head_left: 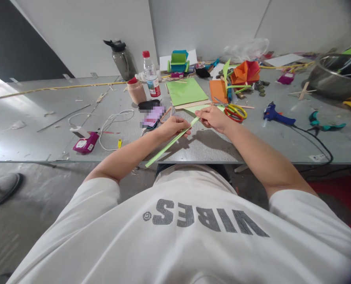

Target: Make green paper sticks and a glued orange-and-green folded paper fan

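Observation:
A long, narrow strip of light green paper [166, 148] slants between my two hands, above the front edge of the table. My left hand [175, 128] pinches it near the middle, fingers closed around it. Higher up, my right hand [211, 117] grips the far end between thumb and fingers. Just beyond my right hand lie scissors [237, 113] with red and yellow handles. Behind both hands are a wooden strip [193, 105] and a sheet of green paper [187, 91] lying flat.
At the right are a blue glue gun [278, 114], teal pliers [325, 125] and a large metal pot [337, 79]. A plastic bottle [152, 77], a dark jug [123, 61] and an orange paper shape [244, 73] stand toward the back. A white cable [104, 122] curls at left.

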Demonstrator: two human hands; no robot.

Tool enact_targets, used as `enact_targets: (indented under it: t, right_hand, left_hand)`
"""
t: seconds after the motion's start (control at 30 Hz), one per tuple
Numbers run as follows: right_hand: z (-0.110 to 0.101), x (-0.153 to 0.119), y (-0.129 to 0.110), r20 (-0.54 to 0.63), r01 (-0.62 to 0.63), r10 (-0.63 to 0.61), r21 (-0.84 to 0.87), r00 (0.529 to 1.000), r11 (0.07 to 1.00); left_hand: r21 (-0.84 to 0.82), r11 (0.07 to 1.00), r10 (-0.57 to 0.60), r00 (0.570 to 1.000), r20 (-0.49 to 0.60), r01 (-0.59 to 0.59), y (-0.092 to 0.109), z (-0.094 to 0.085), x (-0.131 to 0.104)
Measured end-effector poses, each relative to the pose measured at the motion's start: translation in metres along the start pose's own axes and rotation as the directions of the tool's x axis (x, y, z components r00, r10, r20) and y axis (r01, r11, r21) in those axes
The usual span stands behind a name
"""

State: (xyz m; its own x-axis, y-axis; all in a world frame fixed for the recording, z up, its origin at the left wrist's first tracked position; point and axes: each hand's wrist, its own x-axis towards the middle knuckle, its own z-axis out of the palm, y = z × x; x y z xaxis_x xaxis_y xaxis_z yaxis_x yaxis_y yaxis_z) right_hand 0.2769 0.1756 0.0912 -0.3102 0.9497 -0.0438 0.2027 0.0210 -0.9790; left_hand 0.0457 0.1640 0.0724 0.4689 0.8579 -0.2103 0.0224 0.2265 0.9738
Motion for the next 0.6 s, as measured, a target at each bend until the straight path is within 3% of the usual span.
enact_targets:
  t: [0.3, 0.6]
  right_hand:
    - [-0.01, -0.006, -0.006, 0.037, 0.081, -0.076, -0.155, 0.996, 0.985]
    - [-0.022, 0.007, 0.0, -0.129, -0.036, 0.017, -0.144, 0.991, 0.989]
  left_hand:
    - [0.119, 0.991, 0.072, 0.997, -0.038, -0.067, 0.002, 0.003, 0.0]
    - [0.246, 0.942, 0.234, 0.972, 0.011, -0.23, 0.003, 0.002, -0.004]
